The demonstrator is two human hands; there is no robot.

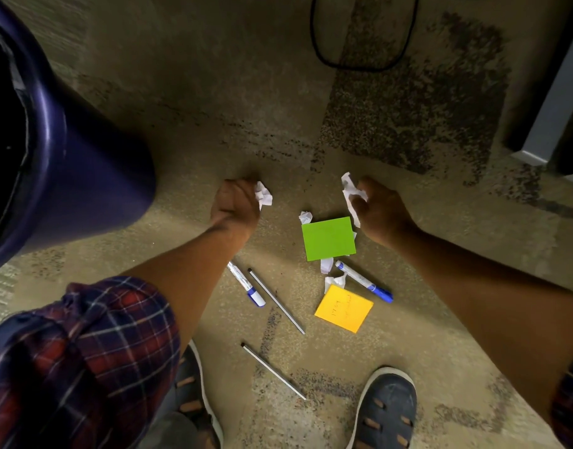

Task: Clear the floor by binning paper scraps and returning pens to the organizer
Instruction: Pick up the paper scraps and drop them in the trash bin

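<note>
My left hand (234, 204) grips a crumpled white paper scrap (263, 194) above the carpet. A longer white paper scrap (350, 195) is pinched in the curled fingers of my right hand (380, 210). Between my arms lie a green sticky note (328, 238), a yellow sticky note (344, 308) and small white scraps (305, 217) (327, 265) (335, 281). Two blue-capped markers (246, 284) (364, 281) and two thin silver pens (276, 301) (273, 371) lie on the floor. The dark blue bin (84, 163) stands at the left.
My two sandalled feet (387, 409) (194, 393) stand at the bottom edge. A black cable (317, 50) loops on the carpet at the top. A grey furniture base (554, 124) sits at the far right.
</note>
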